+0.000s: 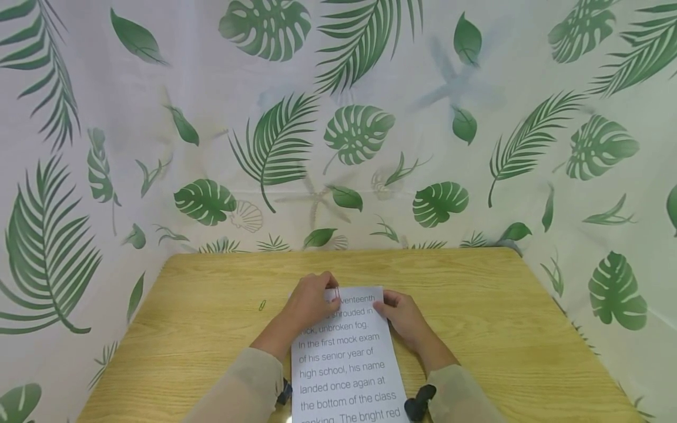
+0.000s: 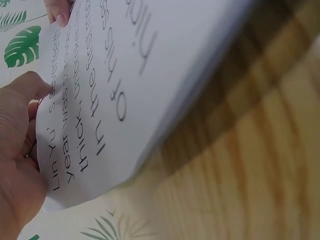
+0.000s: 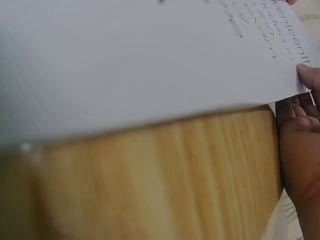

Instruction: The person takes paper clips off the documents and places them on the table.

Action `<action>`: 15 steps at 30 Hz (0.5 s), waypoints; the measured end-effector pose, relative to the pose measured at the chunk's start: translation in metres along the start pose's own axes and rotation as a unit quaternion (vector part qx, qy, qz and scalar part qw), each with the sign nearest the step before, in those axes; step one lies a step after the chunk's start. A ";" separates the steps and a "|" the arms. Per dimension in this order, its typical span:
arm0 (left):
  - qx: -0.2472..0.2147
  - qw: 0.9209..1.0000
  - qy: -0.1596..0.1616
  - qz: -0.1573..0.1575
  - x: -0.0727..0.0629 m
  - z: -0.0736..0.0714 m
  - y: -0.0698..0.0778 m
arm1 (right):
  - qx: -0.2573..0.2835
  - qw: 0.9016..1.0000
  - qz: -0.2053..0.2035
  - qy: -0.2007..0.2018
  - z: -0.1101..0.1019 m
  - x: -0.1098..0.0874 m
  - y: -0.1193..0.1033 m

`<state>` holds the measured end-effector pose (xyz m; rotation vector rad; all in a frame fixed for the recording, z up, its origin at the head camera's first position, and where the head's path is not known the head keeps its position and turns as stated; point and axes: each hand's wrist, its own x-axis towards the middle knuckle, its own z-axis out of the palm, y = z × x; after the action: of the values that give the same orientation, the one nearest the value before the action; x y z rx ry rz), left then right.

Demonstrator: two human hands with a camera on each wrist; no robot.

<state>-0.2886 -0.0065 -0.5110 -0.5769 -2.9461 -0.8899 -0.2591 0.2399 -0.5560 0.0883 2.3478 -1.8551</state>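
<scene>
A stack of printed paper sheets with large text extends toward me from the middle of the table. My left hand is at its top edge, thumb in front and fingers behind, pinching a red paper clip there. In the left wrist view the left hand curls around the edge and hides most of the clip. My right hand grips the top right corner, its thumb on the printed face. The right wrist view shows the right hand's thumb on the paper and its fingers underneath.
A green paper clip lies on the wooden table, left of the paper. Behind and beside the table hangs a white cloth with a green leaf print. Dark wrist straps show near the sleeves.
</scene>
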 end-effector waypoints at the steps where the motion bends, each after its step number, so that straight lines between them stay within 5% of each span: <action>1: -0.004 1.000 0.002 -0.002 0.000 0.000 -0.001 | 0.000 1.000 0.000 -0.001 0.000 0.000 0.000; 15: -0.035 0.999 0.021 -0.008 -0.005 -0.017 -0.014 | 0.013 1.000 -0.004 -0.007 -0.001 0.000 0.001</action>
<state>-0.2907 -0.0276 -0.5049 -0.5295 -2.8968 -0.9983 -0.2589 0.2408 -0.5566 0.0701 2.3186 -1.8845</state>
